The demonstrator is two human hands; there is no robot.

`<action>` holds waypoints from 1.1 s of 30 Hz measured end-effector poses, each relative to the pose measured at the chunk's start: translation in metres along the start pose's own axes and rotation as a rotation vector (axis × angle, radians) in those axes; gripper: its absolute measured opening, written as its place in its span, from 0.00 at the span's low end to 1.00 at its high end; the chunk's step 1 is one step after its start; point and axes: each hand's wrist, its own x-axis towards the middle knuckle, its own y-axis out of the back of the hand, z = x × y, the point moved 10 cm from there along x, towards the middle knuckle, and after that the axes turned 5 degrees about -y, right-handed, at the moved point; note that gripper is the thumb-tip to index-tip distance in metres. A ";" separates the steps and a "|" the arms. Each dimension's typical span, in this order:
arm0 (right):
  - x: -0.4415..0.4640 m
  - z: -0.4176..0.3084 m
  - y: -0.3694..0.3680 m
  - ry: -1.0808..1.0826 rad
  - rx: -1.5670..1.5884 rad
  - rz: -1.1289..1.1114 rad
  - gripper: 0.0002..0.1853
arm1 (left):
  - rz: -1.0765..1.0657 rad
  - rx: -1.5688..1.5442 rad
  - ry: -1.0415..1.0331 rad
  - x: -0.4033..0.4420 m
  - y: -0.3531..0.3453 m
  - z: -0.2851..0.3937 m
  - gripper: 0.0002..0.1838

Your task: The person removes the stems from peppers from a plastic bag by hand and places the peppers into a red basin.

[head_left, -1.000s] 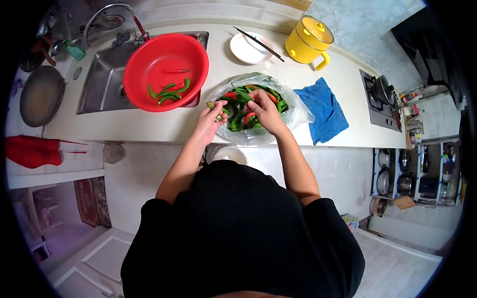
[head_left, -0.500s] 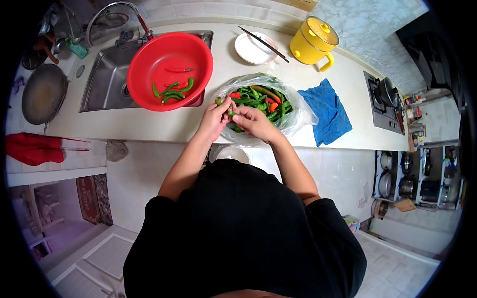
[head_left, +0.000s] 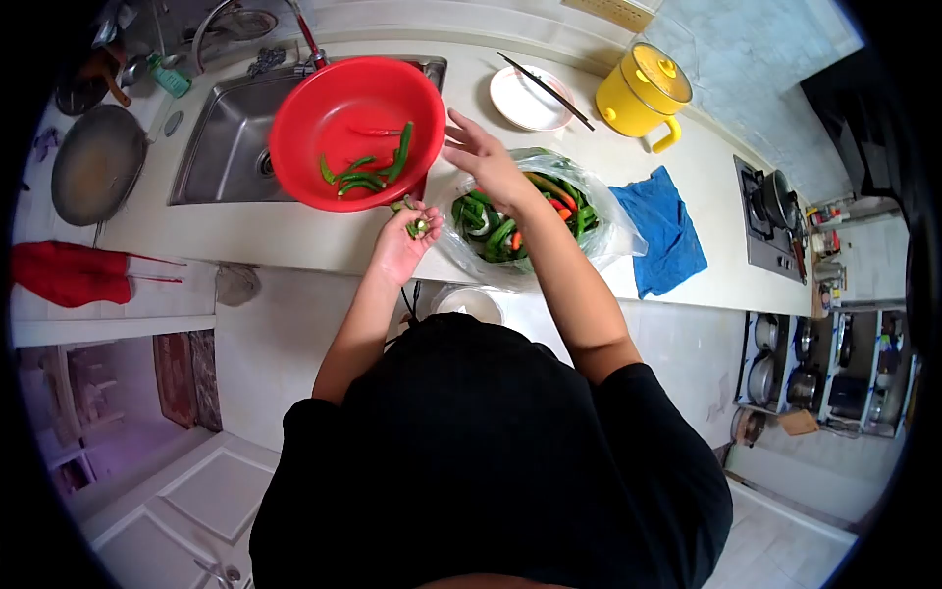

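Observation:
My left hand (head_left: 400,245) is closed around small green chili pepper stems (head_left: 419,227) with pale ends, just below the red basin's near rim. My right hand (head_left: 486,167) has its fingers spread and holds nothing; it is between the red basin (head_left: 294,108) and the plastic bag. Several green chili peppers (head_left: 361,182) and a red one (head_left: 376,132) are in the basin, with a long green pepper (head_left: 401,154) standing steeply at its right side. The open clear plastic bag (head_left: 616,231) holds many green and some red peppers (head_left: 561,204), partly hidden under my right forearm.
The basin overhangs the metal sink (head_left: 224,137). Behind the bag are a white plate (head_left: 520,103) with dark chopsticks (head_left: 549,88) across it and a yellow electric pot (head_left: 633,93). A blue cloth (head_left: 662,236) lies right of the bag; a stove (head_left: 765,221) is farther right.
My right hand has left my left hand, moving up toward the basin and opening. Another long green pepper is now in the basin. My left hand has shifted slightly left and down.

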 end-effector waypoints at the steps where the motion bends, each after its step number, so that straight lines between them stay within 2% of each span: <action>1: -0.005 0.010 0.010 -0.071 -0.091 0.016 0.24 | 0.011 0.010 0.004 -0.002 0.003 0.000 0.07; 3: -0.018 0.033 0.030 -0.162 -0.382 0.068 0.16 | 0.014 0.015 0.024 -0.003 0.005 -0.001 0.08; 5: -0.034 0.061 0.046 -0.197 -0.768 0.150 0.12 | 0.015 0.007 0.015 -0.001 0.010 -0.003 0.09; 6: -0.043 0.067 0.037 -0.255 -0.886 0.095 0.13 | 0.012 0.010 0.012 0.000 0.010 -0.004 0.10; 8: -0.050 0.093 0.033 -0.046 -1.073 0.141 0.12 | 0.011 0.007 0.042 0.002 0.008 -0.010 0.12; 11: -0.060 0.091 0.042 -0.054 -1.002 0.241 0.12 | -0.014 0.036 0.054 0.004 -0.001 -0.013 0.12; 12: -0.065 0.080 0.049 -0.002 -0.955 0.302 0.11 | -0.022 0.047 0.054 0.004 -0.004 -0.014 0.12; 14: -0.079 0.091 0.079 -0.345 -0.622 0.338 0.10 | -0.023 0.094 0.059 0.004 -0.008 -0.017 0.12; 16: -0.093 0.095 0.089 -0.383 -0.066 0.291 0.09 | -0.040 0.129 0.073 0.005 -0.016 -0.025 0.12; 19: -0.113 0.081 0.092 -0.386 0.361 0.311 0.05 | -0.089 0.175 0.104 0.003 -0.032 -0.040 0.13; 22: -0.127 0.075 0.086 -0.387 0.492 0.305 0.05 | -0.141 0.210 0.142 0.000 -0.050 -0.051 0.14; 26: -0.142 0.076 0.092 -0.321 0.612 0.372 0.11 | -0.161 0.259 0.171 0.001 -0.057 -0.061 0.16; 27: -0.144 0.072 0.089 -0.308 0.627 0.349 0.14 | -0.166 0.247 0.172 0.001 -0.060 -0.063 0.16; 33: -0.148 0.074 0.073 -0.321 0.714 0.266 0.16 | -0.245 0.147 0.099 -0.007 -0.094 -0.057 0.15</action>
